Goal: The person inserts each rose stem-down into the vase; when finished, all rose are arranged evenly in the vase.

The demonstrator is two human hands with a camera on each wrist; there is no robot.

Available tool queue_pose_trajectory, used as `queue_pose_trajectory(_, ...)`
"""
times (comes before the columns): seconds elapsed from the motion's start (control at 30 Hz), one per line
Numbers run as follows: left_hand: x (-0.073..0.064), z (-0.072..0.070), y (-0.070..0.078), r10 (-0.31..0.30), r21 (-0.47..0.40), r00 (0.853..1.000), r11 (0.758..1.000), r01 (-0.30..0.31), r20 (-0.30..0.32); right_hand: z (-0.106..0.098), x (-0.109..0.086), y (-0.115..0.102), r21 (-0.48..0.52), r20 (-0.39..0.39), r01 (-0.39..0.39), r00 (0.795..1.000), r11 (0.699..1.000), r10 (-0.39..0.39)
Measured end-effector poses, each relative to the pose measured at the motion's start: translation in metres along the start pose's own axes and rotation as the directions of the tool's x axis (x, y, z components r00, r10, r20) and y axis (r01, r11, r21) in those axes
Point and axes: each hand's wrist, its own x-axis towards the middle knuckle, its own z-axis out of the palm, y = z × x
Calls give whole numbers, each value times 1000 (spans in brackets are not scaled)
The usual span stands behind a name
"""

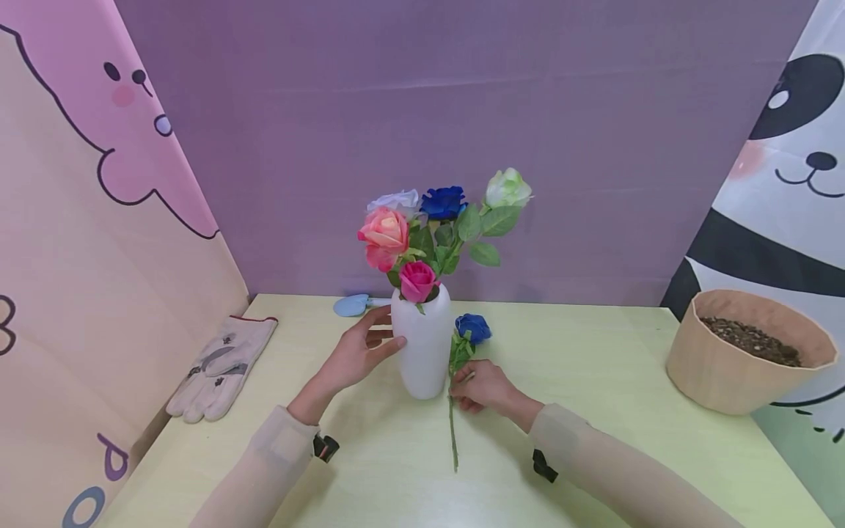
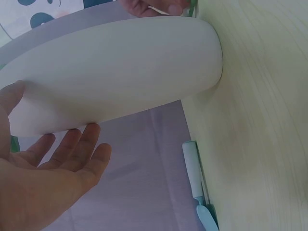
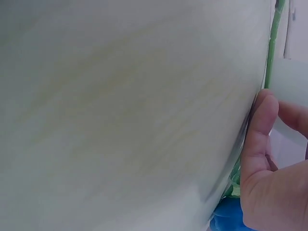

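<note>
A white vase stands upright, holding pink, coral, white, blue and pale green artificial roses. My left hand holds its left side, thumb on the front and the other fingers at the far side. In the left wrist view, the fingertips meet the vase's edge. Just right of the vase, my right hand pinches the green stem of a blue rose. That bloom points away from me; its stem's lower end points toward me. The right wrist view shows the stem beyond the fingers.
A pale blue hand trowel lies behind the vase at the back edge. White work gloves rest on the table's left side. At the right edge stands a tan planter with dark soil. A purple backdrop rises behind the table.
</note>
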Motion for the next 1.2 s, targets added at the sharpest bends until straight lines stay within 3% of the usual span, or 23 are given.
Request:
queue_pose_trajectory(0.57,-1,0,-1,15,12,1000,1000,-15,-6,3,17,8,-9,-21,-24,999,1000,24)
queue_pose_trajectory(1.2,2,-1,-4,16,-19,1000,1000,-16,5,-11,14,6,40,-22,-8,1000,999,9)
